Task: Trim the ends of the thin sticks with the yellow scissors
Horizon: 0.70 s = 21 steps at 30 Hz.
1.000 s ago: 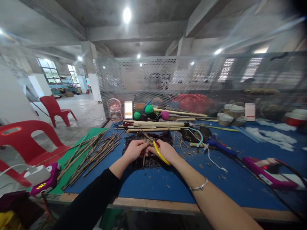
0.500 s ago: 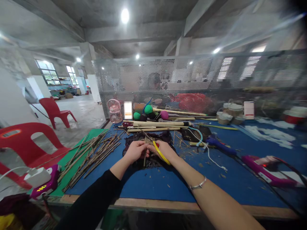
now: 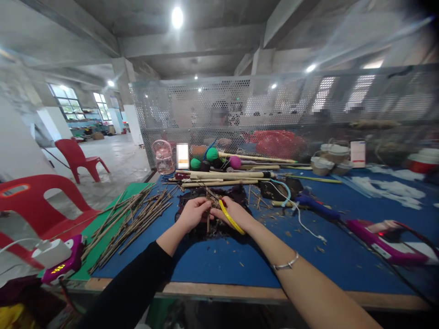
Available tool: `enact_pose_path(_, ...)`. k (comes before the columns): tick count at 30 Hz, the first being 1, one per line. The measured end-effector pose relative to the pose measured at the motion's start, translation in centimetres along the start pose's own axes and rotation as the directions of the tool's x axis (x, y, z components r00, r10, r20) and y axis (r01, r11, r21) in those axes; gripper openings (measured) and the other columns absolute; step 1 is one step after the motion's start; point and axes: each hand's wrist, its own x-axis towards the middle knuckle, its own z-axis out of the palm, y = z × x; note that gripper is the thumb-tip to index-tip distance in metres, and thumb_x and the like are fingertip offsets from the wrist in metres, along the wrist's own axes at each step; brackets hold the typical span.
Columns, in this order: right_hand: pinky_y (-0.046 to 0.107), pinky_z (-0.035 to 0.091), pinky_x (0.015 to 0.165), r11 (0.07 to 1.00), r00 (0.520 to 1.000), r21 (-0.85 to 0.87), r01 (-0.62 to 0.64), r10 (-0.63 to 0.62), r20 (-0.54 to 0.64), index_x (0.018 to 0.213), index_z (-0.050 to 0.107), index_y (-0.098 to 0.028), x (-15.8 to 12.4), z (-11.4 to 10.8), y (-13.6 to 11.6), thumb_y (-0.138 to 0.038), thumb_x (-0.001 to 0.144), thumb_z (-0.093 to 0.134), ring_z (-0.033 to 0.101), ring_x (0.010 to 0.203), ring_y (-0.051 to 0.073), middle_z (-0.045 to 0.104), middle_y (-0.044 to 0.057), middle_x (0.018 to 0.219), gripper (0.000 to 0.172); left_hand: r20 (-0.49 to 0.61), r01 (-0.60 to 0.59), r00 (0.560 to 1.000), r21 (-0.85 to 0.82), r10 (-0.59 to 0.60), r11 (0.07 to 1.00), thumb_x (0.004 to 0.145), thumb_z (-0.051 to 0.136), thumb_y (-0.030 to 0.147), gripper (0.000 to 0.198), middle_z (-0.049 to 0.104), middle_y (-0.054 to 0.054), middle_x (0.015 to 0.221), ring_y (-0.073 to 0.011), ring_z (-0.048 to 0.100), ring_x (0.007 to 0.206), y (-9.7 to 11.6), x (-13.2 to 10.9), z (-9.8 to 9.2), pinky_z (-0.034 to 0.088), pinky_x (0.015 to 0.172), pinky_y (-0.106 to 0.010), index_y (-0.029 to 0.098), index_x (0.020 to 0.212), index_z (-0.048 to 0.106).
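Note:
My left hand [image 3: 192,214] is closed on a short thin twig [image 3: 208,224], its lower end showing beneath the fingers. Close against it, my right hand [image 3: 237,214] grips yellow-handled scissors [image 3: 230,219], with the dark blades pointing up and to the left past the fingertips. Whether the blades touch the twig cannot be made out. Under both hands lies a crumpled black sheet [image 3: 185,201] strewn with plant scraps. To the left, a loose pile of long brown twigs [image 3: 137,221] covers part of the table.
Pale sticks [image 3: 222,176] and green and pink balls [image 3: 212,154] lie at the back, beside a pink bottle [image 3: 163,157]. A blue-handled tool [image 3: 317,206] and a purple power strip [image 3: 387,242] are at right. A perforated metal screen [image 3: 192,105] stands behind the table.
The view has shifted slightly. Both hands stay together over the black sheet, still holding the twig and the scissors, with only small movement at the fingers.

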Motion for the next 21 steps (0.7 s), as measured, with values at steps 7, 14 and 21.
enact_pose_path(7, 0.023, 0.037, 0.063, 0.997, 0.997, -0.012, 0.073, -0.073, 0.002, 0.100, 0.050, -0.018, -0.12, -0.28, 0.08, -0.060, 0.069, 0.055, 0.056, 0.074, 0.015, 0.062, 0.007, 0.091, 0.053, 0.020, 0.009, 1.000, 0.010, -0.009, 1.000, 0.062, 0.065, 0.046, 0.034, 0.060, 0.000, 0.056, -0.0105, 0.057, 0.048, 0.08, -0.18, 0.16, 0.040, 0.044, -0.018, 0.014, 0.070, 0.056)
enact_pose_path(14, 0.021, 0.031, 0.052, 0.984, 1.000, -0.178, -0.016, 0.016, -0.001, 0.085, 0.057, -0.021, -0.03, -0.84, 0.20, -0.066, 0.067, 0.050, 0.056, 0.065, 0.016, 0.064, 0.005, 0.081, 0.050, 0.002, 0.067, 0.998, 0.012, -0.067, 0.998, 0.063, 0.065, 0.042, 0.033, 0.061, -0.002, 0.061, -0.0101, 0.057, 0.048, -0.12, -0.06, -0.04, 0.038, 0.043, -0.018, 0.014, 0.079, 0.060)
enact_pose_path(21, 0.022, 0.033, 0.051, 0.986, 0.998, -0.154, -0.056, 0.061, 0.025, 0.081, 0.061, -0.021, 0.29, -0.19, 0.24, -0.067, 0.067, 0.050, 0.058, 0.065, 0.017, 0.065, 0.005, 0.075, 0.049, -0.059, 0.122, 0.991, 0.073, -0.118, 0.990, 0.067, 0.061, 0.038, 0.025, 0.057, -0.001, 0.057, -0.0093, 0.055, 0.046, 0.26, -0.08, -0.03, 0.030, 0.038, -0.016, 0.014, 0.071, 0.057)
